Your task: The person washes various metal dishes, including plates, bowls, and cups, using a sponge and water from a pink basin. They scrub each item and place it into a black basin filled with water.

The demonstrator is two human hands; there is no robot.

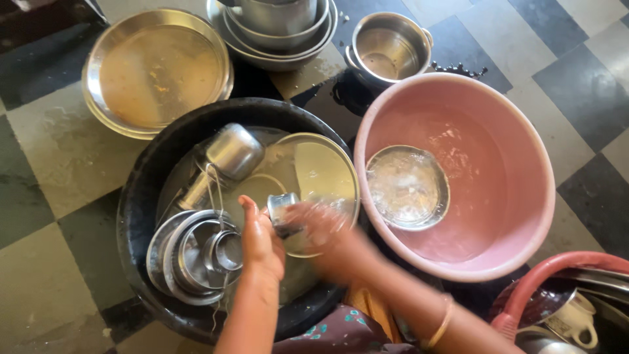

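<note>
Small steel cup: the small round steel cup [283,211] is held over the middle of the big black round tub [141,196], between the two hands.
Left hand: the left hand [261,241] is closed around the cup from the left side, the thumb pointing up.
Right hand: the right hand [322,229] is blurred at the mouth of the cup; if its fingers are closed or spread, I cannot tell.
Risk, slipping: the cup looks wet, so I think it could slide out of the left hand and fall on the steel things below.
Risk, splashing: a fall could throw water over the black rim onto the checkered tile floor [52,157], which is already wet near the pots.
Risk, stack: the nested steel bowls [196,255] at the tub's left edge lean a little; a knock may shift them.
Count, tubs: two, the black one and the pink plastic basin [517,164].
Count, in the pink basin: one round steel plate [407,187] under water.
Count, on the floor: one large flat steel tray [157,69], one stack of steel bowls [278,36], one steel pot [386,49].
Count, hands: two.
</note>
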